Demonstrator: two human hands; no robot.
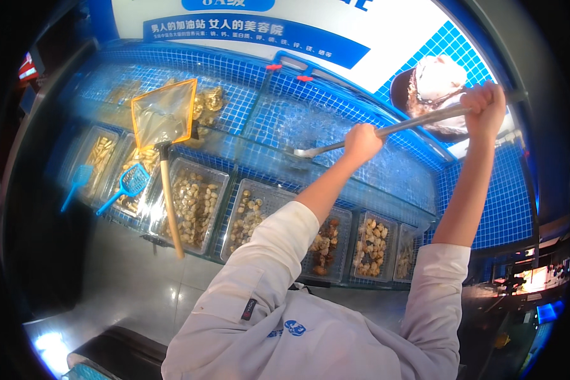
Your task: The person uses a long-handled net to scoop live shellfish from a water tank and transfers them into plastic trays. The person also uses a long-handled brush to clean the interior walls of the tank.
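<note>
My left hand [363,144] is closed around the lower part of a long grey pole [420,119]. Higher up, at the pole's upper end, my right hand [483,108] grips it in a fist. The pole slants down to the left over the upper glass tank [332,114], lined with blue mosaic tile and holding rippling water. Its pale lower tip [305,153] is by the tank's front glass; what kind of tool head it has, and whether it touches the glass, I cannot tell.
A net [164,116] with an orange frame and wooden handle leans across the left tanks. Blue slotted scoops [134,179] lie near it. Plastic bins of clams [190,209] and sea snails [371,242] line the lower front. Blue pipe [323,71] with red valves runs behind.
</note>
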